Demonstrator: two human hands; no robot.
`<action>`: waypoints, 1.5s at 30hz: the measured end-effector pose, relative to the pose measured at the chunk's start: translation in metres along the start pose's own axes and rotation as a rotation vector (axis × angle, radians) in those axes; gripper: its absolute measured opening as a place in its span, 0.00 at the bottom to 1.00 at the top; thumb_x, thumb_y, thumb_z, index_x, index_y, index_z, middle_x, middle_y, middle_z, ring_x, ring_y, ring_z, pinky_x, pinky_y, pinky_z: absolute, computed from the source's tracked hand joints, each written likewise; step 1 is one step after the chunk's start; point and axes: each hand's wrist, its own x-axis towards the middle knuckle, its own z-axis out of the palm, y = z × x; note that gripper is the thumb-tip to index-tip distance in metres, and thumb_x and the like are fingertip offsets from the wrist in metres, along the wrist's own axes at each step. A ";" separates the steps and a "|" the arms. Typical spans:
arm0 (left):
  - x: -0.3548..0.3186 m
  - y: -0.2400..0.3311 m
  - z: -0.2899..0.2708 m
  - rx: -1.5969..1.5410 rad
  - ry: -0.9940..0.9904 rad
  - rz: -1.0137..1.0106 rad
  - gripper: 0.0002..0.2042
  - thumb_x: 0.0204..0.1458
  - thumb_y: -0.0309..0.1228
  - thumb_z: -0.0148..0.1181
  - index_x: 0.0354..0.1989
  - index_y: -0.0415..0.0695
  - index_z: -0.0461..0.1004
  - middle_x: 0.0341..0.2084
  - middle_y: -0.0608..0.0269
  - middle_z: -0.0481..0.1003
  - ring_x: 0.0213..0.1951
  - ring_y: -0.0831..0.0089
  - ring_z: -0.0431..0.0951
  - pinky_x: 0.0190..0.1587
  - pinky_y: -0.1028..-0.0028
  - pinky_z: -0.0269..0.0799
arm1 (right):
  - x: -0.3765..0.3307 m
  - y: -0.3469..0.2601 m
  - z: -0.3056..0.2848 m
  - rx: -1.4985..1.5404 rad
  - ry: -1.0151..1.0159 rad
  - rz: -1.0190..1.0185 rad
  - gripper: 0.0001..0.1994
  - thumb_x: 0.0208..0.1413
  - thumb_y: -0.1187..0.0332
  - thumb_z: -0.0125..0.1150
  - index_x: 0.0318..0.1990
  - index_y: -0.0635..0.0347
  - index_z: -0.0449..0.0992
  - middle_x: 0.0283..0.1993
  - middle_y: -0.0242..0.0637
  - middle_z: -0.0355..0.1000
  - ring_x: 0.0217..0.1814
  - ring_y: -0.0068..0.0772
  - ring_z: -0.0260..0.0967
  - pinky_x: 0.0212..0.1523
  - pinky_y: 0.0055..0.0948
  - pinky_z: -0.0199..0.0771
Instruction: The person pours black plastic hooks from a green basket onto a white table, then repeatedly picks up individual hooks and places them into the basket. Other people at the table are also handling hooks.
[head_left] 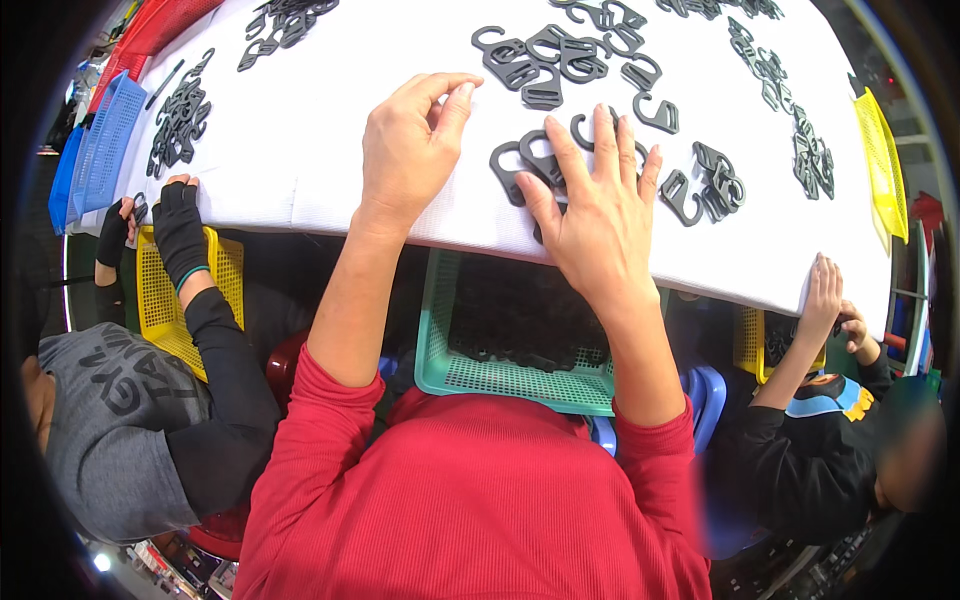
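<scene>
My right hand (600,215) lies palm down with fingers spread over several black plastic strap hooks (506,172) near the table's front edge. Its fingers partly cover them. To its left, my left hand (412,150) is raised over the white cloth, fingers curled and thumb close to the index finger. Nothing shows at those two fingertips; the other fingers are partly hidden. Beyond both hands is a loose pile of black hooks (542,92), each with a curved hook and a slotted base. A single hook (656,113) lies just right of my fingers, and a small cluster (720,182) farther right.
A green basket (500,388) holding dark pieces stands below the table edge (330,215). More hook piles (180,125) lie left and right. Co-workers with a black-gloved hand (178,225) and a bare hand (822,290) flank me. Blue (112,135) and yellow (880,165) baskets line the ends.
</scene>
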 end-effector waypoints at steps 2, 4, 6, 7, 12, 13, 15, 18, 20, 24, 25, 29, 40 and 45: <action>-0.003 0.002 -0.001 0.046 -0.026 0.068 0.09 0.58 0.28 0.57 0.43 0.43 0.81 0.35 0.63 0.81 0.33 0.77 0.77 0.38 0.77 0.72 | -0.007 -0.001 -0.005 0.048 -0.014 -0.025 0.26 0.56 0.50 0.59 0.60 0.51 0.71 0.68 0.56 0.56 0.72 0.60 0.49 0.69 0.61 0.42; -0.006 0.003 -0.001 0.064 -0.038 0.166 0.09 0.57 0.27 0.57 0.44 0.43 0.81 0.36 0.61 0.80 0.34 0.73 0.77 0.38 0.76 0.72 | -0.017 -0.002 -0.011 0.089 -0.029 -0.045 0.25 0.55 0.54 0.60 0.59 0.50 0.72 0.68 0.53 0.57 0.72 0.58 0.51 0.69 0.58 0.46; -0.011 0.003 0.004 0.052 -0.036 0.294 0.09 0.56 0.27 0.58 0.44 0.43 0.80 0.37 0.59 0.79 0.36 0.69 0.78 0.38 0.75 0.73 | -0.028 -0.004 -0.018 0.124 -0.044 -0.057 0.24 0.54 0.57 0.62 0.58 0.50 0.73 0.67 0.51 0.58 0.71 0.56 0.52 0.68 0.56 0.49; -0.016 0.008 0.006 0.048 -0.067 0.284 0.09 0.56 0.25 0.57 0.44 0.42 0.80 0.38 0.57 0.79 0.38 0.65 0.78 0.38 0.73 0.74 | -0.035 -0.006 -0.023 0.141 -0.048 -0.060 0.24 0.52 0.60 0.64 0.58 0.50 0.73 0.67 0.50 0.59 0.70 0.55 0.53 0.68 0.55 0.50; -0.043 0.028 0.017 -0.095 -0.168 0.316 0.09 0.55 0.23 0.57 0.43 0.42 0.80 0.38 0.56 0.79 0.36 0.66 0.79 0.35 0.73 0.74 | -0.072 -0.015 -0.041 0.214 -0.144 -0.104 0.26 0.49 0.62 0.67 0.58 0.49 0.72 0.66 0.46 0.60 0.70 0.51 0.55 0.67 0.54 0.53; -0.045 0.033 0.019 -0.151 -0.185 0.293 0.10 0.54 0.22 0.57 0.43 0.42 0.80 0.38 0.56 0.79 0.36 0.66 0.79 0.34 0.73 0.74 | -0.079 -0.016 -0.045 0.239 -0.140 -0.121 0.25 0.48 0.61 0.67 0.56 0.50 0.73 0.65 0.45 0.62 0.68 0.50 0.57 0.67 0.54 0.53; -0.041 0.041 0.025 -0.173 -0.220 0.274 0.10 0.54 0.22 0.58 0.43 0.43 0.80 0.37 0.58 0.79 0.34 0.68 0.79 0.34 0.72 0.74 | -0.091 -0.016 -0.050 0.288 -0.104 -0.153 0.21 0.46 0.61 0.69 0.50 0.52 0.77 0.58 0.42 0.69 0.62 0.44 0.64 0.66 0.53 0.56; -0.011 0.045 0.043 -0.065 -0.169 0.482 0.10 0.53 0.23 0.59 0.43 0.43 0.80 0.38 0.59 0.80 0.34 0.67 0.78 0.37 0.72 0.74 | -0.079 0.007 -0.058 0.295 0.093 -0.140 0.19 0.44 0.69 0.69 0.47 0.56 0.78 0.49 0.37 0.74 0.51 0.39 0.70 0.55 0.40 0.65; 0.013 0.047 0.060 0.047 -0.184 0.614 0.10 0.53 0.27 0.61 0.43 0.44 0.80 0.39 0.60 0.80 0.38 0.63 0.77 0.43 0.69 0.74 | -0.062 0.033 -0.059 0.135 0.218 -0.035 0.17 0.43 0.74 0.68 0.45 0.58 0.78 0.47 0.35 0.74 0.48 0.38 0.70 0.48 0.36 0.66; 0.042 0.063 0.091 0.269 -0.281 0.747 0.14 0.52 0.33 0.62 0.46 0.44 0.78 0.45 0.62 0.78 0.46 0.62 0.74 0.49 0.67 0.73 | -0.042 0.060 -0.051 -0.088 0.264 0.098 0.15 0.45 0.72 0.67 0.43 0.57 0.79 0.41 0.30 0.75 0.45 0.33 0.69 0.47 0.35 0.64; 0.048 0.062 0.101 0.304 -0.310 0.771 0.14 0.52 0.33 0.62 0.47 0.44 0.78 0.46 0.62 0.78 0.46 0.62 0.74 0.50 0.67 0.72 | -0.041 0.063 -0.050 -0.099 0.256 0.092 0.14 0.45 0.72 0.67 0.42 0.56 0.79 0.40 0.29 0.76 0.44 0.32 0.69 0.46 0.34 0.63; 0.050 0.056 0.109 0.350 -0.396 0.790 0.16 0.51 0.34 0.62 0.48 0.43 0.76 0.46 0.62 0.77 0.47 0.61 0.73 0.52 0.65 0.71 | -0.041 0.064 -0.043 -0.092 0.305 0.014 0.09 0.47 0.71 0.65 0.38 0.54 0.80 0.37 0.26 0.75 0.40 0.28 0.69 0.45 0.32 0.62; -0.010 0.041 0.021 0.201 -0.378 0.484 0.12 0.50 0.30 0.64 0.43 0.43 0.78 0.41 0.57 0.77 0.45 0.59 0.74 0.48 0.66 0.71 | -0.012 0.067 -0.052 0.169 0.108 0.062 0.08 0.49 0.69 0.66 0.38 0.56 0.81 0.36 0.32 0.75 0.42 0.37 0.70 0.43 0.35 0.65; 0.036 0.036 0.036 0.394 -0.161 0.560 0.14 0.51 0.32 0.63 0.46 0.43 0.77 0.47 0.59 0.76 0.51 0.61 0.72 0.52 0.64 0.68 | 0.059 0.087 -0.026 -0.053 0.253 -0.044 0.10 0.51 0.67 0.64 0.41 0.57 0.80 0.43 0.33 0.77 0.48 0.39 0.71 0.49 0.38 0.67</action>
